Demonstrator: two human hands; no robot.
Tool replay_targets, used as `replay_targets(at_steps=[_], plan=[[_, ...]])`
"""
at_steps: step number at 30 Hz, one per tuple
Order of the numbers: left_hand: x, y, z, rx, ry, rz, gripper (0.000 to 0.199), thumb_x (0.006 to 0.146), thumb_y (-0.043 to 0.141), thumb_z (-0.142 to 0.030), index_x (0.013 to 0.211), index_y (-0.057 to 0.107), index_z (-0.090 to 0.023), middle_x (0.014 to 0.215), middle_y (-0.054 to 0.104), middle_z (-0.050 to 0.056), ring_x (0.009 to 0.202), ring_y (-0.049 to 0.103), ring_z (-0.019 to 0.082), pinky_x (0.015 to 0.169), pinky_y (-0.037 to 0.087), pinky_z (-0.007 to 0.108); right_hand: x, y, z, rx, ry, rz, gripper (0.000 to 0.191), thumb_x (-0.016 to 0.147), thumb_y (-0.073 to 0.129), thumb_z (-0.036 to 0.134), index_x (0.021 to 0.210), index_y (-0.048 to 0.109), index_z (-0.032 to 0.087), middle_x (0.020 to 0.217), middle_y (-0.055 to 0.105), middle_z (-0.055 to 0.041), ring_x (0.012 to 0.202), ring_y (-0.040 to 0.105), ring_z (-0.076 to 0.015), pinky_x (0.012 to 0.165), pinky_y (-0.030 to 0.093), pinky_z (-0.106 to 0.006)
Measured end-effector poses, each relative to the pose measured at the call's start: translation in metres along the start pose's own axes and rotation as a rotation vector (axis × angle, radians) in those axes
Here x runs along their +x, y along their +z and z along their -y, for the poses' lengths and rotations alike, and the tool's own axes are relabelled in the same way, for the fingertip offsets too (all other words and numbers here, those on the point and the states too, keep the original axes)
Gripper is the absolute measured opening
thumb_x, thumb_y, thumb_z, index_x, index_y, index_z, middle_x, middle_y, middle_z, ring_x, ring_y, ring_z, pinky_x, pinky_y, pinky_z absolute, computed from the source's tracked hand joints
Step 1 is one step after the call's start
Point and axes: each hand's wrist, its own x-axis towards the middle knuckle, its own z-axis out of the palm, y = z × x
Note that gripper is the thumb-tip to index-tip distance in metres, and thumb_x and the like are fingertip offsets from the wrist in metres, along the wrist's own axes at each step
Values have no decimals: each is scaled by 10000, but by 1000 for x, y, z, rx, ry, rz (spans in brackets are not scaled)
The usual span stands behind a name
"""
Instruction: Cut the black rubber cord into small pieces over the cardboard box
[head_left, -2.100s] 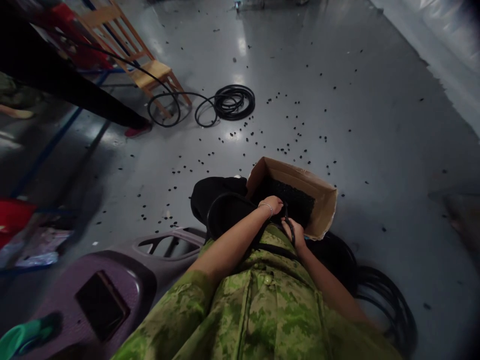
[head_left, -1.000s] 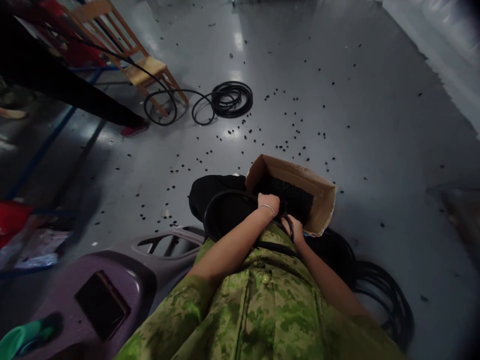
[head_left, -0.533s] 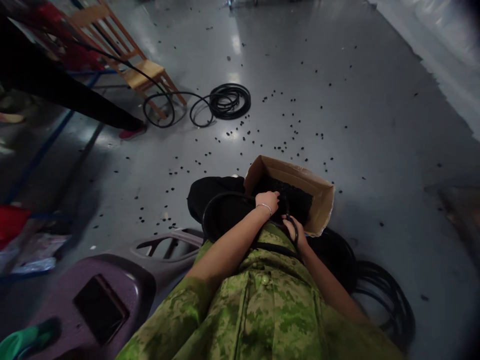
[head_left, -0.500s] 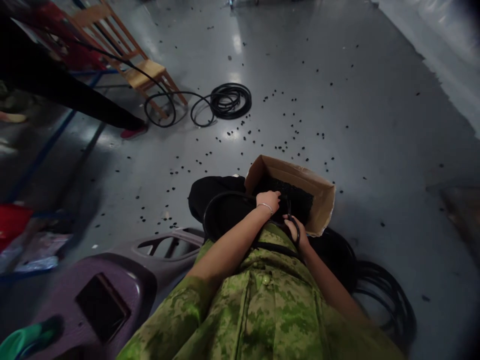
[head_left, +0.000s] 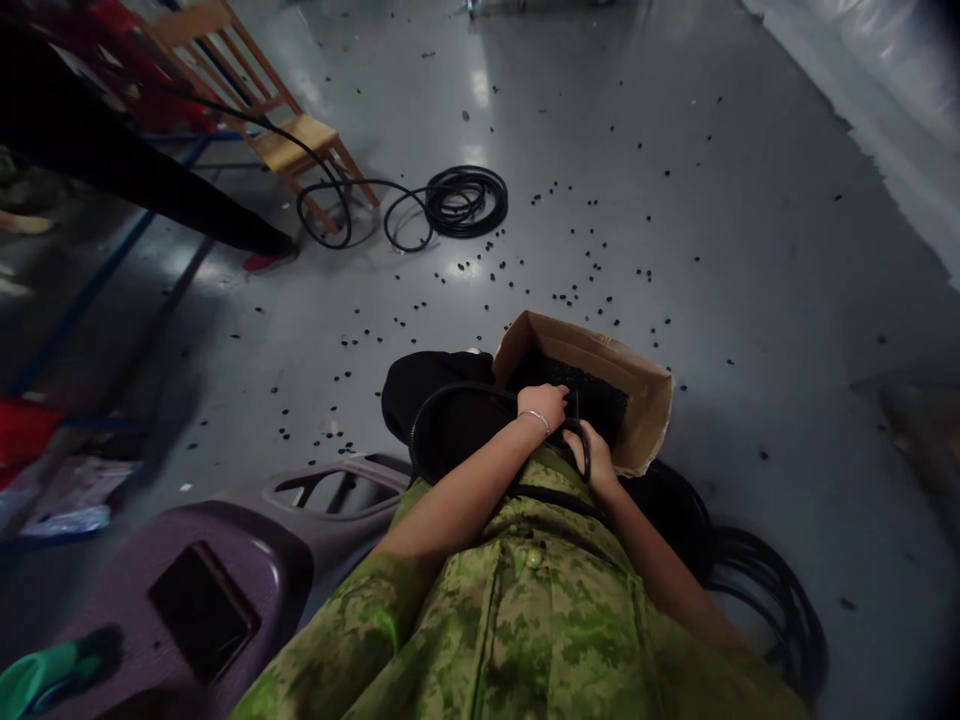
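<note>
My left hand [head_left: 541, 404], with a bracelet at the wrist, is closed over my lap at the near edge of an open cardboard box [head_left: 643, 425]. A black hose [head_left: 420, 420] curves round from the left up to this hand, and its fingers are wrapped on it. Just right of it, my right hand [head_left: 595, 455] grips black-handled scissors [head_left: 586, 458], whose narrow blades point away from me beside the left fingertips. The hose's end between the hands is too dark to make out. Inside the box lies a heap of small black pieces [head_left: 604, 395].
Many small black pieces dot the grey floor [head_left: 750, 280]. Beyond the box lies a coiled black hose [head_left: 466, 200], near a wooden chair [head_left: 300, 140] and a person's leg [head_left: 187, 205]. More coils [head_left: 780, 590] lie right. A purple stool [head_left: 292, 570] at left holds a phone [head_left: 199, 610].
My right hand has shifted slightly left and up with the scissors, closer to my left hand. The scissor handles have turned a little. The whole view has moved slightly.
</note>
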Motion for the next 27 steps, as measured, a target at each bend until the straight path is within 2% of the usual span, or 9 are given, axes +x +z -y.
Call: replay_targets(at_steps=[5,14,18,27], plan=[[0,0,0,-11,6,3,319,907,467,-322,1182,627,-301,1057,682,72,937,642,211,762,462,295,1,0,6,8,10,-3,367,788,533,458,1025,660,208,852,709,-39,818,634,-202,741,472,-298],[0,1,0,1,23,-8,326,904,464,-318,1182,633,-305,1043,688,68,910,648,207,733,463,294,1,1,3,82,36,-4,418,784,519,497,1046,649,199,864,703,-40,732,628,-179,685,476,-282],[2,2,0,6,29,-7,315,900,472,-328,1158,649,-297,1055,687,70,910,651,211,732,468,296,2,1,0,58,44,-15,404,785,511,490,1035,656,207,803,693,-29,702,619,-175,653,467,-270],[9,2,6,-21,25,31,303,882,507,-310,1138,666,-335,1068,699,37,993,635,206,801,466,293,7,2,-7,-28,-45,-27,365,789,491,461,966,658,189,738,658,-30,682,593,-167,663,438,-268]])
